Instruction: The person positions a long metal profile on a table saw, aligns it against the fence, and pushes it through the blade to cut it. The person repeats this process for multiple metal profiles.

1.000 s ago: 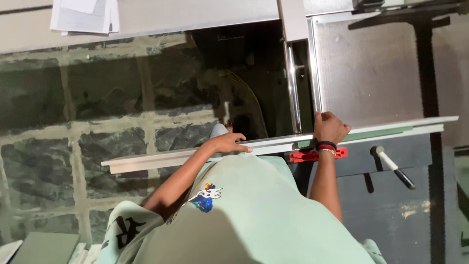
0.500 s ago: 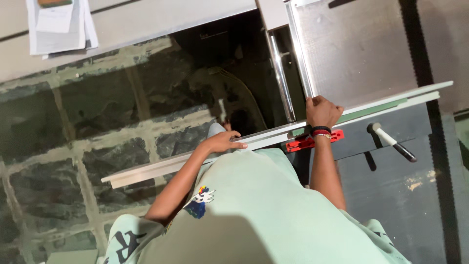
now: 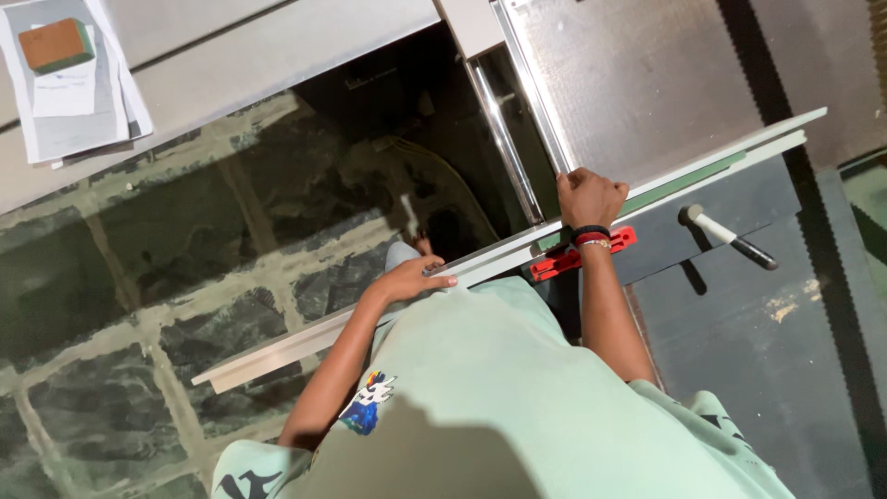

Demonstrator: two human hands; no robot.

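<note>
Holding the long white strip (image 3: 517,254) across the middle of the frame, you keep it level with both hands. Your right hand (image 3: 589,197) is curled closed over its upper edge where it meets the metal machine table (image 3: 637,83), pinning it flat. Your left hand (image 3: 411,277) lies open, fingers flat on top, steadying the part that overhangs the stone floor (image 3: 120,277). A red clamp (image 3: 580,254) sits just beneath your right wrist.
</note>
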